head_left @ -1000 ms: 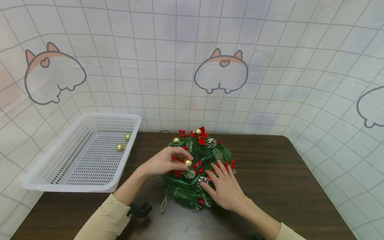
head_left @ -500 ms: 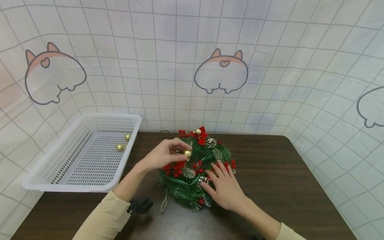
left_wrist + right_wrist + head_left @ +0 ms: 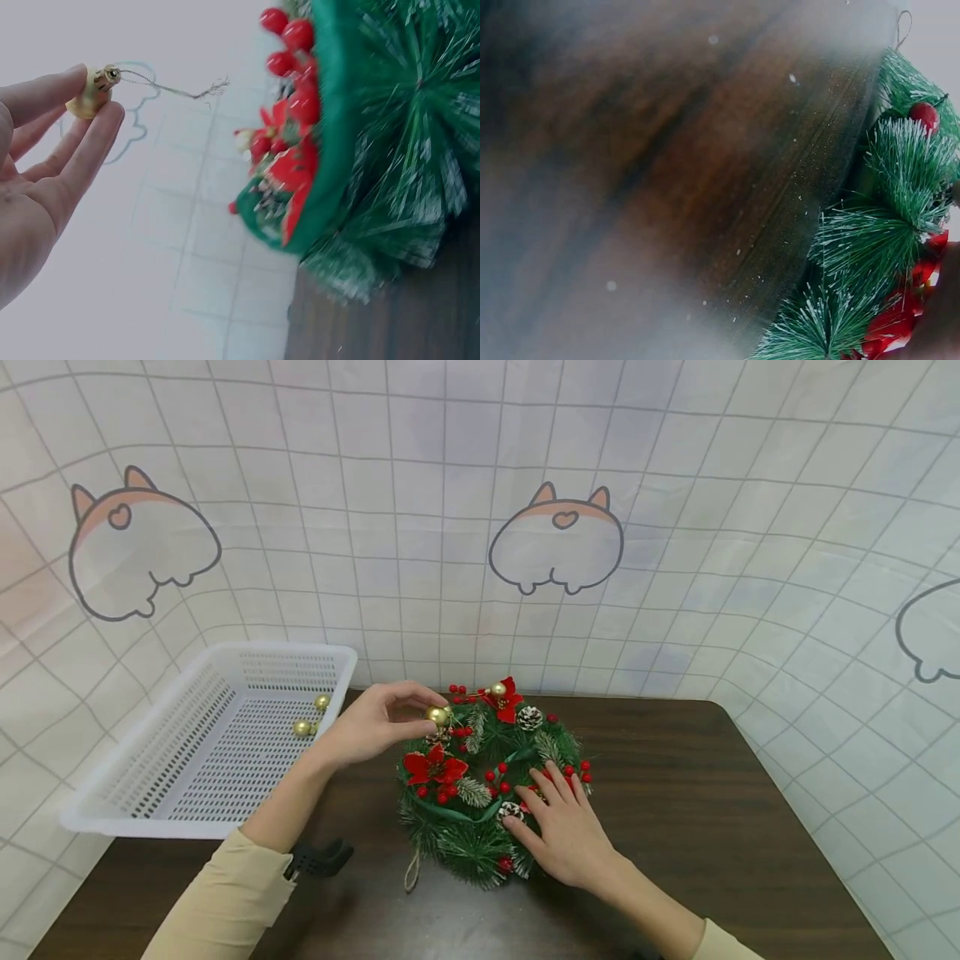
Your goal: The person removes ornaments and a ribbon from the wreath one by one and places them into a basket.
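My left hand [image 3: 375, 724] pinches a small gold Christmas bauble [image 3: 88, 97] by its sides, thumb against fingers, at the far left part of the wreath. From the bauble's cap trails a thin thread with a frayed end. The green Christmas wreath [image 3: 468, 852] lies on the table, trimmed with red poinsettias [image 3: 435, 766], red berries, frosted sprigs and pinecones [image 3: 529, 718]. Another gold bauble [image 3: 497, 690] sits at its top by a poinsettia. My right hand [image 3: 562, 835] rests on the wreath's right side with fingers spread, covering some red trim there.
A white perforated plastic basket [image 3: 97, 806] stands on the left of the dark wood table [image 3: 675, 777], with a few gold baubles [image 3: 302, 727] inside. A twine loop [image 3: 412, 872] sticks out at the wreath's lower left. A patterned white cloth [image 3: 420, 568] hangs behind.
My left hand has carried the bauble from over the lower-left poinsettia away toward the wreath's upper left, uncovering that poinsettia. The right hand stays in place on the wreath.
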### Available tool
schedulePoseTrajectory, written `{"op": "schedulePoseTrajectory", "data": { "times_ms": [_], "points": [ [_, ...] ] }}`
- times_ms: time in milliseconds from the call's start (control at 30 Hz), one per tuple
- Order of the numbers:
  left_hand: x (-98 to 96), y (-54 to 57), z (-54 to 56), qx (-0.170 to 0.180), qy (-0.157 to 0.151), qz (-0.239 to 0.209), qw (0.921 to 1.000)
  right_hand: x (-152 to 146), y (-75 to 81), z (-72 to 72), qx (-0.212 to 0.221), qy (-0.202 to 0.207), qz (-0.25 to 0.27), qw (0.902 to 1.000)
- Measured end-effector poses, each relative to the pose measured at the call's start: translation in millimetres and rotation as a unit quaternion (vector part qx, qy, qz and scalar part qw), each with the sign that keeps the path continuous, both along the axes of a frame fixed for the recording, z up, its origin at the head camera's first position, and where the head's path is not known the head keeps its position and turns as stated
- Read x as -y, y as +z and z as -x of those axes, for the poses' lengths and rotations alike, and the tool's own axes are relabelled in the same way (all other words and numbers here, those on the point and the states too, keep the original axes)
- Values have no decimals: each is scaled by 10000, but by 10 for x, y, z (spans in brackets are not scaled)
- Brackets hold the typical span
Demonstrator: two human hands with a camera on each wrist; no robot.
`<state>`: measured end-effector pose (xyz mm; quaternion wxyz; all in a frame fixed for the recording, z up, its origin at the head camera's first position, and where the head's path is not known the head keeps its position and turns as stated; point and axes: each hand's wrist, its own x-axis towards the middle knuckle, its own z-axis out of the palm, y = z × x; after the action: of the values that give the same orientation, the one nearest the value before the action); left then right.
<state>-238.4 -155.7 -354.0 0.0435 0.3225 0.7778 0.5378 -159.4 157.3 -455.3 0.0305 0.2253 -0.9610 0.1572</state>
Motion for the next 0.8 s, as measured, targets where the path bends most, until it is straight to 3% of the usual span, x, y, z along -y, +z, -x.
{"op": "schedulePoseTrajectory", "data": {
  "times_ms": [367,800],
  "points": [
    [319,240,35,40,541,318,9980,13,2,-3,6,-15,15,10000],
    [691,276,190,123,1152,504,9920,13,3,-9,66,-21,11,10000]
  ]
}}
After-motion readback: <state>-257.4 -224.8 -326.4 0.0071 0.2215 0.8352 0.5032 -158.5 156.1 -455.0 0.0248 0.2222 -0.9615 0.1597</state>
